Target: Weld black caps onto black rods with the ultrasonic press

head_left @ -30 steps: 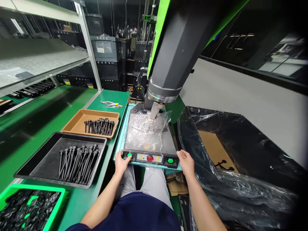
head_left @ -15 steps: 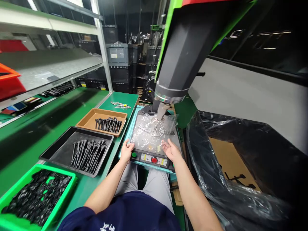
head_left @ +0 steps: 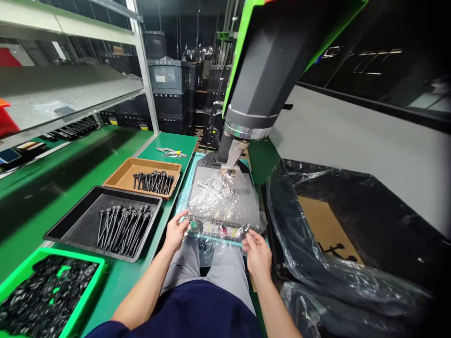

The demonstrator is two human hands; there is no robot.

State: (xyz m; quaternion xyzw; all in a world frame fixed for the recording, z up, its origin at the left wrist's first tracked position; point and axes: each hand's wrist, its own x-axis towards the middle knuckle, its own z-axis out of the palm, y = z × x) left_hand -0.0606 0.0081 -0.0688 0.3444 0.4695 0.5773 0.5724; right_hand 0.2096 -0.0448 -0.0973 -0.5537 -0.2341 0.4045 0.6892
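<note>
Head view: clear plastic film (head_left: 225, 199) spread over grey plate (head_left: 244, 175) under metal horn (head_left: 234, 154) of press head (head_left: 260, 89), near edge draped over front button panel (head_left: 216, 229); left hand (head_left: 177, 232) pinching film's left edge between thumb and index; right hand (head_left: 259, 253) pinching near right part, fingers curled; left of plate, black tray (head_left: 73, 234) with black stalked parts (head_left: 123, 227), tan tray (head_left: 121, 171) just beyond, green bin (head_left: 82, 300) nearest person
</note>
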